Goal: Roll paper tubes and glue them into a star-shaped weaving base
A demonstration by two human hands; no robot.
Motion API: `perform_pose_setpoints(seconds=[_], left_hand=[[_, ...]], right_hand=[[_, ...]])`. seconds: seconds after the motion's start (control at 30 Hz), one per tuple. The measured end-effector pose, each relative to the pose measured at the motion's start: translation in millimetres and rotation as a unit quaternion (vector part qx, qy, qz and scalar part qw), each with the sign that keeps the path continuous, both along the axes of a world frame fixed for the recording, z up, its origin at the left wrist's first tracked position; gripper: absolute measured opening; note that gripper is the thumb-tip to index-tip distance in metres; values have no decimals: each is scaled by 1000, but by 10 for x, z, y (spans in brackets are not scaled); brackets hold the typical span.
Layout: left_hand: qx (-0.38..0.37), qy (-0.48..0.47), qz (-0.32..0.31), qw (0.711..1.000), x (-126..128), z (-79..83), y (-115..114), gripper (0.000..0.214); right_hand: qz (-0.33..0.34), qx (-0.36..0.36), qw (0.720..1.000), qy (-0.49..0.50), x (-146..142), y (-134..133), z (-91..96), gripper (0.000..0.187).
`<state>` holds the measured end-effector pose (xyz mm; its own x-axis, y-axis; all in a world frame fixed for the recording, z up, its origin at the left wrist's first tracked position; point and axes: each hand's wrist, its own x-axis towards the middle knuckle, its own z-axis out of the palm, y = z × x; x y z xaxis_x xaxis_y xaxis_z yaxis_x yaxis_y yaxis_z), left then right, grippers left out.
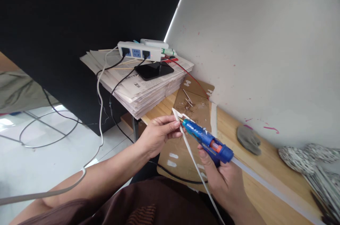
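My left hand (160, 133) pinches a long thin white strip (190, 150) near its upper end, between thumb and fingers. The strip slants down toward my lap, and its top end looks folded or joined to a short piece. My right hand (225, 180) is wrapped around the grip of a blue hot glue gun (203, 134). The gun's nozzle is right at the strip's upper end, beside my left fingertips; whether it touches cannot be made out. A long translucent glue stick (268, 184) runs out of the gun's back end.
On a stack of newspapers (156, 92) lie a black phone (154, 70) and a white power strip (140, 52) with cords plugged in. A brown board (170, 152) with scraps rests on the wooden table (281, 175). A grey cloth-like lump (248, 140) and patterned bundles (297, 159) lie rightward.
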<state>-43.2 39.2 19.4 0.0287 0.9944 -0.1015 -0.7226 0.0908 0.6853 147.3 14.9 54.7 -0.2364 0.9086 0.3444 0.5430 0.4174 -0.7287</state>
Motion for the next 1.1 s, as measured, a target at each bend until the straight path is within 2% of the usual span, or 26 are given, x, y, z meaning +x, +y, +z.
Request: perform_pose_setpoints(seconds=[0.47, 0.8, 0.93, 1.1], left_hand=[[5, 1, -5, 1000, 5, 3, 3, 14], [7, 13, -9, 1000, 5, 23, -3, 17], [7, 16, -8, 1000, 1, 18, -1, 16], [-4, 16, -3, 1000, 7, 36, -5, 17]], right_hand=[[15, 0, 999, -33, 58, 26, -37, 19], [-15, 24, 998, -51, -54, -17, 105, 20], [-20, 34, 998, -54, -11, 19, 73, 20], [-10, 14, 1000, -2, 61, 74, -13, 27]])
